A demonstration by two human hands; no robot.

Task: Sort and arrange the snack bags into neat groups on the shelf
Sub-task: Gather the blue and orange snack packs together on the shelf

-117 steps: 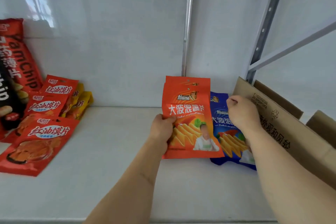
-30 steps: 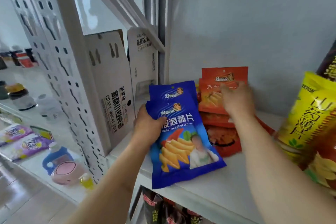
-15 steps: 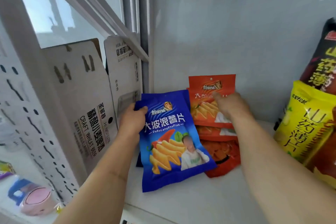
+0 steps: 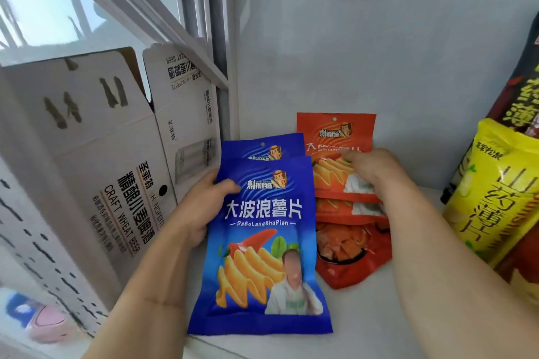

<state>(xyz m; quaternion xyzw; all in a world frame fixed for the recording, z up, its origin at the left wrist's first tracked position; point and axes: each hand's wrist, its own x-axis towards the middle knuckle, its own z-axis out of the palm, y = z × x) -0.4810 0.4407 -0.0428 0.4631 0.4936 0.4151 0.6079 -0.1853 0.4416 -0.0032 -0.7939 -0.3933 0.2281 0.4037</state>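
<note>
Two blue chip bags (image 4: pixel 264 242), long axis up-frame at centre, are pinched by my left hand (image 4: pixel 201 207) — my right hand (image 4: pixel 376 169) presses fingers on the orange bags (image 4: pixel 335 137) just right, on the shelf (image 4: pixel 364 315).

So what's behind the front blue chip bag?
A second blue bag, only its top strip showing above the front blue bag. The rest is covered, so anything further back can't be seen.
</note>
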